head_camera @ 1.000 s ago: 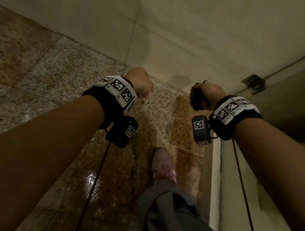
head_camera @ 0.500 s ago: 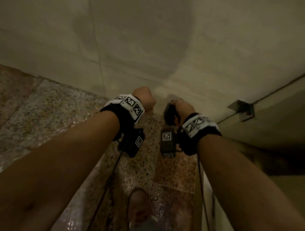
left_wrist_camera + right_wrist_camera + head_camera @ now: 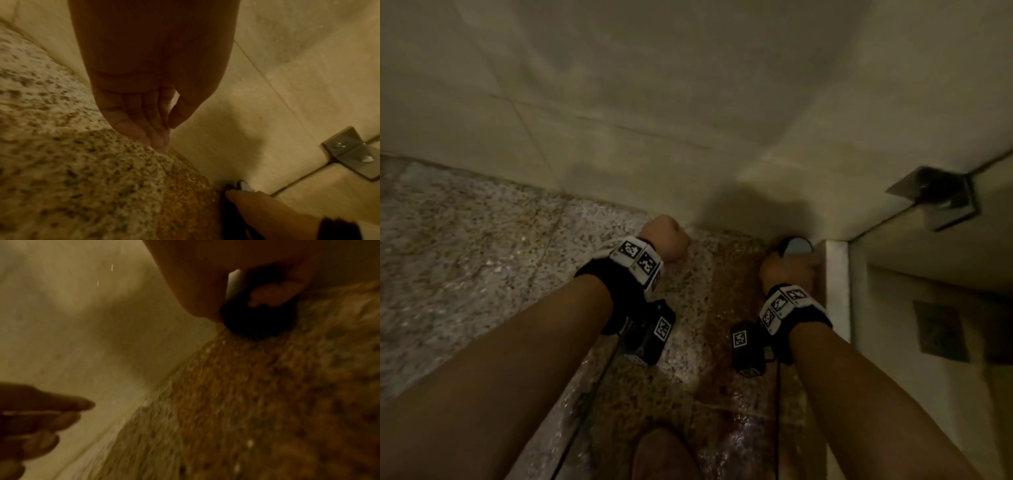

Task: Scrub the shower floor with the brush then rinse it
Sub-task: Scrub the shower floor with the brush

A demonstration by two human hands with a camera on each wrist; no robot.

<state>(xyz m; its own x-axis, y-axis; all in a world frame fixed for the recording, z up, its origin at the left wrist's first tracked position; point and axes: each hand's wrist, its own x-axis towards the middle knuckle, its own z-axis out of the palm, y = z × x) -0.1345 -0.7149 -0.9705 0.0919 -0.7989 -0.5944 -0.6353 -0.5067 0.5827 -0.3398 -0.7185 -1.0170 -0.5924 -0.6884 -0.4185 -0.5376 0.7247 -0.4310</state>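
Both forearms extend forward and downward over the wet, speckled shower floor [image 3: 482, 260], each wrist wrapped in a black band carrying square coded markers. The right hand [image 3: 787, 270] is lowered into the far right corner, where the floor meets the beige tiled wall [image 3: 688, 102] and a white sill [image 3: 837, 284]; its fingers and thumb are curled round the brush [image 3: 796, 246], whose pale round top shows just above the knuckles. In the right wrist view the dark bristle head of the brush [image 3: 259, 321] sits at the seam between floor and wall, with a white edge of the brush body visible inside the closed grip (whether the bristles actually press on the stone cannot be told through the blur). The left hand [image 3: 664, 241] is held to the left of the right hand and apart from it, above the floor and carrying nothing; in the left wrist view its fingers [image 3: 144, 123] hang downward, close together and nearly straight, with the thumb tip resting beside them. A metal corner bracket [image 3: 941, 195] is fixed on the wall to the right of the brush. A foot [image 3: 664, 455] stands on the floor at the lower edge of the head view.
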